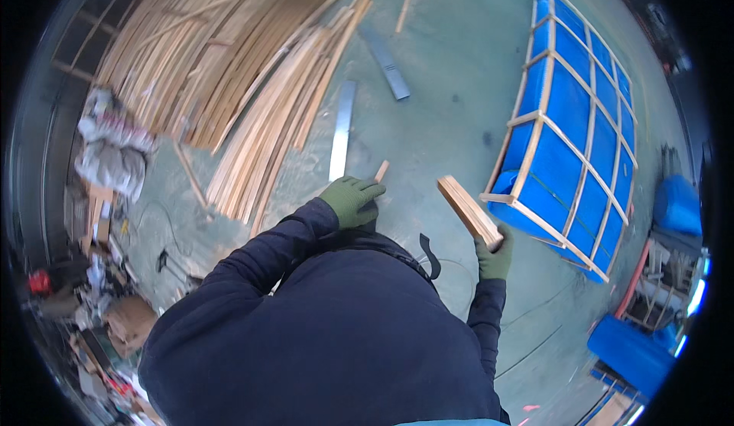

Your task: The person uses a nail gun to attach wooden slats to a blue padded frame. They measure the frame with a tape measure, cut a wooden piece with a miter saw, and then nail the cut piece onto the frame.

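My right hand (pixel 494 260), in a green knit work glove, grips the near end of a short bundle of wooden strips (pixel 467 211). The bundle slants up and left over the green floor. My left hand (pixel 351 202), gloved the same way, is in front of my waist with its back up and fingers extended. Its palm is hidden, and I see nothing held in it. Just beyond its fingers lies a small wood offcut (pixel 382 170). A shiny metal strip (pixel 343 134) lies on the floor past that hand.
Long timber strips (pixel 275 122) and a larger lumber stack (pixel 229 53) lie at upper left. A blue-wrapped load in a wooden slat frame (pixel 573 134) stands at right. Another metal strip (pixel 387 65) is farther ahead. Cardboard and clutter (pixel 129 323) line the left; blue rolls (pixel 631 351) lie lower right.
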### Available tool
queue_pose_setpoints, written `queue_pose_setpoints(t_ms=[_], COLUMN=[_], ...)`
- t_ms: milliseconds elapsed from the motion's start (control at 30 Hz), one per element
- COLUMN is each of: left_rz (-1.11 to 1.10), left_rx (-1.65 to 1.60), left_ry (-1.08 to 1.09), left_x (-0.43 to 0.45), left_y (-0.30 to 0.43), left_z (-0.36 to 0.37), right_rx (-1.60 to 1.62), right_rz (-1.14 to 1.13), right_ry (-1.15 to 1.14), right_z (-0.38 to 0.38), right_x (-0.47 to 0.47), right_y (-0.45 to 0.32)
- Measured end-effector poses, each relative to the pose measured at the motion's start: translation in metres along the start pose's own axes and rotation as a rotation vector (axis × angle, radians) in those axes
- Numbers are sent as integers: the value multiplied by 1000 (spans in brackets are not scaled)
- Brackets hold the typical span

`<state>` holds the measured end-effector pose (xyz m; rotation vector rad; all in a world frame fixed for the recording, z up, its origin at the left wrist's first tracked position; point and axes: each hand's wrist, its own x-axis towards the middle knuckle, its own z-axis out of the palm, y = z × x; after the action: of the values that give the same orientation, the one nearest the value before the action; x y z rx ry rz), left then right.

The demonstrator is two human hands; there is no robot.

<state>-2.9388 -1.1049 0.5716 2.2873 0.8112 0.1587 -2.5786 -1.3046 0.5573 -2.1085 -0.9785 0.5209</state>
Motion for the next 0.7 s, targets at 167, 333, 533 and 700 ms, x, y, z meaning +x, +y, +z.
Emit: queue_pose_setpoints(t_ms=[167,333,533,700], left_rz=[80,-126,-664,-1043], left_rx=[91,79,53,-149], left_ry=[-88,-76,-306,-533], left_x=[114,180,174,174], left_y=[-34,-100,-209,-237], left_z=[-47,-65,-12,28], right_rx=[-212,-295,-104,-89], right_rz=[389,770,993,869], right_ry=[155,221,-22,-122], right_z=[-44,-48,-15,13], right_x=[17,14,146,340], right_y=[97,181,229,239])
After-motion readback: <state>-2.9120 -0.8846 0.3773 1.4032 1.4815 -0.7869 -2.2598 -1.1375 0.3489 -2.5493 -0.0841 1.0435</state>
